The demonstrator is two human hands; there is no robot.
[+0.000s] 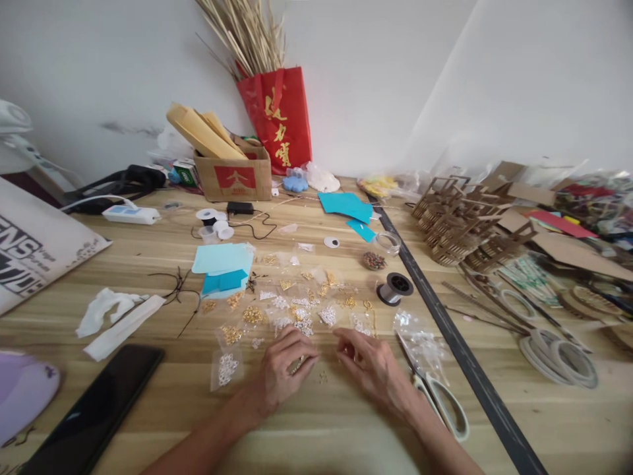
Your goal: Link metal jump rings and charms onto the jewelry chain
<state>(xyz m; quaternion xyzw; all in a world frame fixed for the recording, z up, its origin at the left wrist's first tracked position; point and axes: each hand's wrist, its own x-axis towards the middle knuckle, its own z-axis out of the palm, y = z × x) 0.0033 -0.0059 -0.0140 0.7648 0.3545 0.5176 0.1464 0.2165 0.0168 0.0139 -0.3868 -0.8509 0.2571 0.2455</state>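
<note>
Small loose pieces (323, 377) are seen on the wood-grained table (316, 439), just below and between the two hands; too tiny for a long axis or pointing direction to be read. Left hand (289, 363): fingers curled and bunched, tips turned toward the right hand; a small glint is seen under the fingers, but whether anything is pinched cannot be told. Right hand (368, 363): fingers bent, thumb and index close together, tips turned toward the left hand; grip contents too small to tell. Hands are held apart.

Just beyond the fingertips, small clear bags of silver-coloured pieces (302, 323) and gold-coloured pieces (252, 315) are spread, shiny and grainy, lying flat at mixed angles. A thin gold strand (374, 323) is laid beyond the right hand, long axis running away from the person. A flat bag of white pieces (226, 369) is placed left of the left hand, long axis roughly front to back.

Scissors (448, 406), metal blades and pale looped handles, are laid beside the right forearm, blades pointed away and leftward. Spool of grey wire (395, 289), round and smooth, is set farther off, beyond the scissors.
</note>
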